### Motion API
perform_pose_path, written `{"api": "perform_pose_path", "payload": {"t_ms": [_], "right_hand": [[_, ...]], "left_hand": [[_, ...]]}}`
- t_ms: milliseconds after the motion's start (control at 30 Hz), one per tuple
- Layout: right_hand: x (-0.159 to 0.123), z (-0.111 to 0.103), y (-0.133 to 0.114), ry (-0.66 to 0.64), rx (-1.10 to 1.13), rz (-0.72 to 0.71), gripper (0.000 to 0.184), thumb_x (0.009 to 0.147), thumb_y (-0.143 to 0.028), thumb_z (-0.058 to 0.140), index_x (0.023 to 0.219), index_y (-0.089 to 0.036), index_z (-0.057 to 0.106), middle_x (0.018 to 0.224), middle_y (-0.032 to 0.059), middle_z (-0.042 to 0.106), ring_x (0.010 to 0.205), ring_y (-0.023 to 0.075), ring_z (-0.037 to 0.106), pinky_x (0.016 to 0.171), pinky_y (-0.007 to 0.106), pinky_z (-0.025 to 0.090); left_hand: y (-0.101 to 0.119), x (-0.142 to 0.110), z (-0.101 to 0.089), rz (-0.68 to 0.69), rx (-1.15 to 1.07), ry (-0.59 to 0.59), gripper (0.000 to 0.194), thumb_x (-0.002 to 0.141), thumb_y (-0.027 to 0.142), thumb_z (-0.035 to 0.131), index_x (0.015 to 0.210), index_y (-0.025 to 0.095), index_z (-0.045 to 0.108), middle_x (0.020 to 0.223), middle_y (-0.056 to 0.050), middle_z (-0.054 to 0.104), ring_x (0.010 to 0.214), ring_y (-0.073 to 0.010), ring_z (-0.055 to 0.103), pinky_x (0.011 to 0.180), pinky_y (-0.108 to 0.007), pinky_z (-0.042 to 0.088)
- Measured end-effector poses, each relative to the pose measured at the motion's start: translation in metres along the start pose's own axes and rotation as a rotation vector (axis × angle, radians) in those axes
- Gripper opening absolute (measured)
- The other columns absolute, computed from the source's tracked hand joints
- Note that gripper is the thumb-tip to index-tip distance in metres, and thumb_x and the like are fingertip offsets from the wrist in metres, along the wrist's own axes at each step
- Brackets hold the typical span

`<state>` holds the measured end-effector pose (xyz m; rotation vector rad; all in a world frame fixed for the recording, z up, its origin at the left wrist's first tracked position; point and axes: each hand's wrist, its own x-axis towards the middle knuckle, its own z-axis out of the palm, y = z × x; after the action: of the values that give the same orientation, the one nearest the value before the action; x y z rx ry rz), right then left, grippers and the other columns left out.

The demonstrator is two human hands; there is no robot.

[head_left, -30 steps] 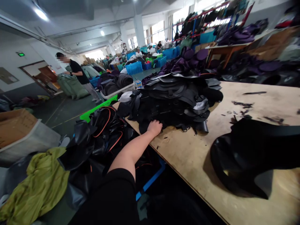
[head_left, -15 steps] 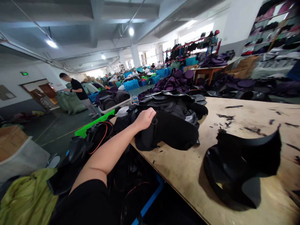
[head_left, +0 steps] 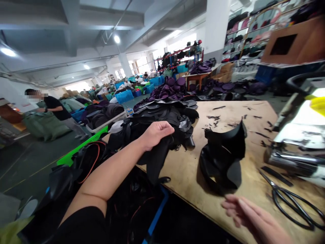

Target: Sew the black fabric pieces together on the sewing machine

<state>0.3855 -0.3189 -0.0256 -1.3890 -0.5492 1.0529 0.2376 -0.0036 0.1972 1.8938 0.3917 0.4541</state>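
Observation:
My left hand (head_left: 158,134) is closed on the edge of a black fabric piece (head_left: 158,159), which hangs down over the table's near edge. Behind it lies a heap of black fabric pieces (head_left: 165,112). A curved black sewn piece (head_left: 223,156) stands on the wooden tabletop (head_left: 182,183). Just in front of that piece, my right hand (head_left: 246,213) reaches in from the lower right, its fingers stretched out and holding nothing.
Black-handled scissors (head_left: 291,203) lie on the table at the right, beside a sewing machine (head_left: 302,149). Dark scraps (head_left: 213,118) are scattered over the tabletop. A green crate (head_left: 83,145) stands at the left. Farther off, a person (head_left: 56,108) is beside large green sacks (head_left: 38,125).
The view has turned right, bringing the scissors and sewing machine in. My left hand has drawn the black fabric piece off the heap toward me. My right hand has come into view.

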Motion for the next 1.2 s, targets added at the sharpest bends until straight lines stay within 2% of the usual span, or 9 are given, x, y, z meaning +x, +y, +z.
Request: {"api": "perform_pose_path", "payload": {"t_ms": [100, 233, 300, 467, 667, 800, 933, 1100, 1200], "right_hand": [[0.014, 0.033, -0.038, -0.260, 0.443, 0.116, 0.079, 0.079, -0.086, 0.050, 0.126, -0.025, 0.067, 0.132, 0.0174, 0.066, 0.119, 0.0385, 0.064, 0.090, 0.056, 0.056], [0.032, 0.042, -0.077, -0.157, 0.460, 0.105, 0.040, 0.075, -0.053, 0.079, 0.099, -0.022, 0.073, 0.095, 0.0079, 0.077, 0.089, 0.0275, 0.073, 0.083, 0.041, 0.058], [0.030, 0.034, -0.079, -0.102, 0.358, 0.093, 0.028, 0.071, -0.032, 0.084, 0.095, -0.022, 0.072, 0.083, 0.0015, 0.075, 0.081, 0.0229, 0.072, 0.079, 0.034, 0.057], [0.004, 0.001, -0.062, -0.172, 0.081, 0.003, 0.030, 0.077, -0.035, 0.080, 0.103, -0.020, 0.074, 0.089, 0.0014, 0.075, 0.085, 0.0229, 0.070, 0.083, 0.036, 0.057], [-0.010, -0.022, -0.042, -0.139, 0.007, -0.048, 0.045, 0.082, -0.048, 0.076, 0.117, -0.020, 0.073, 0.121, 0.0108, 0.072, 0.113, 0.0329, 0.066, 0.102, 0.049, 0.052], [-0.007, -0.037, -0.044, 0.052, -0.229, -0.092, 0.054, 0.086, -0.055, 0.068, 0.129, -0.023, 0.066, 0.134, 0.0117, 0.066, 0.123, 0.0338, 0.061, 0.108, 0.050, 0.048], [-0.001, -0.038, -0.083, 0.399, -0.644, -0.431, 0.060, 0.091, -0.057, 0.061, 0.140, -0.024, 0.056, 0.139, 0.0125, 0.061, 0.124, 0.0318, 0.059, 0.105, 0.047, 0.049], [-0.004, -0.025, -0.139, 0.156, -1.243, -0.819, 0.025, 0.103, -0.035, 0.047, 0.101, -0.024, 0.069, 0.089, 0.0071, 0.068, 0.084, 0.0205, 0.062, 0.071, 0.032, 0.047], [-0.022, -0.016, -0.155, -0.044, -1.415, -0.902, 0.028, 0.105, -0.027, 0.044, 0.084, -0.021, 0.062, 0.077, 0.0031, 0.062, 0.067, 0.0159, 0.056, 0.059, 0.031, 0.037]], "left_hand": [[-0.003, -0.020, 0.067, 0.180, 0.209, -0.118, 0.035, 0.083, 0.050, 0.075, 0.076, 0.017, 0.064, 0.067, 0.002, 0.060, 0.060, -0.0096, 0.053, 0.056, -0.022, 0.038], [-0.045, -0.065, 0.181, 0.465, 0.494, -0.516, 0.029, 0.087, 0.045, 0.072, 0.075, 0.019, 0.066, 0.075, -0.004, 0.069, 0.068, -0.0166, 0.063, 0.057, -0.027, 0.044], [-0.065, -0.078, 0.210, 0.584, 0.517, -0.559, 0.033, 0.084, 0.052, 0.073, 0.078, 0.020, 0.068, 0.075, -0.006, 0.070, 0.071, -0.0200, 0.065, 0.063, -0.032, 0.051], [-0.081, -0.036, 0.162, 0.371, 0.295, 0.018, 0.048, 0.086, 0.053, 0.070, 0.125, 0.026, 0.065, 0.135, -0.014, 0.062, 0.131, -0.0325, 0.052, 0.113, -0.053, 0.040], [-0.103, 0.015, 0.125, -0.211, -0.356, -0.237, 0.056, 0.075, 0.055, 0.079, 0.113, 0.016, 0.069, 0.107, -0.010, 0.073, 0.097, -0.0222, 0.068, 0.089, -0.037, 0.053], [-0.094, 0.009, 0.139, -0.084, -0.216, -0.063, 0.027, 0.077, 0.038, 0.078, 0.092, 0.016, 0.073, 0.084, -0.002, 0.071, 0.079, -0.0146, 0.064, 0.077, -0.028, 0.050], [-0.067, 0.001, 0.148, 0.057, -0.016, -0.115, 0.012, 0.082, 0.027, 0.071, 0.089, 0.017, 0.073, 0.084, -0.001, 0.072, 0.081, -0.0152, 0.064, 0.078, -0.027, 0.050], [-0.042, -0.007, 0.156, 0.162, 0.024, -0.292, 0.014, 0.086, 0.030, 0.070, 0.089, 0.017, 0.074, 0.083, -0.002, 0.072, 0.078, -0.0156, 0.064, 0.076, -0.027, 0.051], [-0.046, 0.011, 0.159, 0.328, 0.213, -0.048, 0.018, 0.089, 0.035, 0.067, 0.095, 0.019, 0.074, 0.097, -0.006, 0.071, 0.095, -0.0203, 0.064, 0.092, -0.033, 0.052]]}}
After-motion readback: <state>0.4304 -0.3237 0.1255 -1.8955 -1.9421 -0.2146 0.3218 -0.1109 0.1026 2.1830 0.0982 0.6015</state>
